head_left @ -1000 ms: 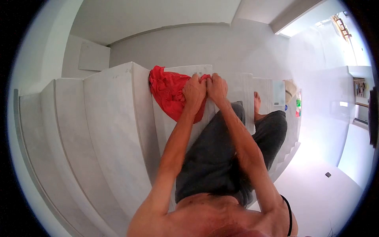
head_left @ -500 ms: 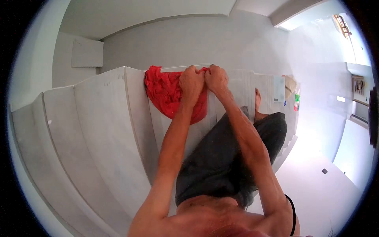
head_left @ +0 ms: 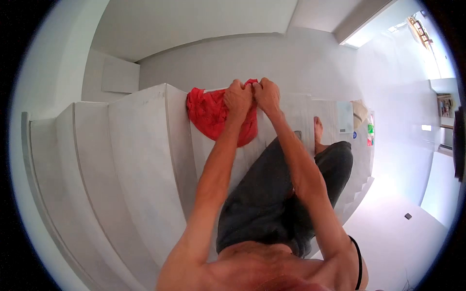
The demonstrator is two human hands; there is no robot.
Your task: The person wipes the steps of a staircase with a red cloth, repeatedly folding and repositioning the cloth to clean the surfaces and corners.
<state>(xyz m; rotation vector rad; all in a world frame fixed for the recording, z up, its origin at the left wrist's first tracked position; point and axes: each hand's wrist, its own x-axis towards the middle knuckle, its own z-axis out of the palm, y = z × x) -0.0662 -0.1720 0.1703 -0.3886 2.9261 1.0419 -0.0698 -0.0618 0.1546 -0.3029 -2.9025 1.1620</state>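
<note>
A crumpled red cloth (head_left: 208,112) is spread over the pale stair tread (head_left: 221,157) near the step's far edge. My left hand (head_left: 238,98) grips it on its right side, fingers curled into the fabric. Close beside it, my right hand (head_left: 266,98) is closed on the same cloth, thumb and fingers pinched together. A small bunched end of the fabric sticks up between the two hands. Most of the cloth lies to the left of my left hand, and my fingertips are partly hidden by my knuckles.
White steps (head_left: 136,126) rise on the left. My bent legs in dark trousers (head_left: 257,203) and a bare foot (head_left: 318,128) occupy the right side. Past the foot lie a pale flat packet (head_left: 345,116), a beige item (head_left: 359,111) and a green-and-red packet (head_left: 371,128).
My hands stay closed on the cloth, and a bit more fabric stands up between them. The cloth's lower edge sits slightly higher. The camera view has shifted a little.
</note>
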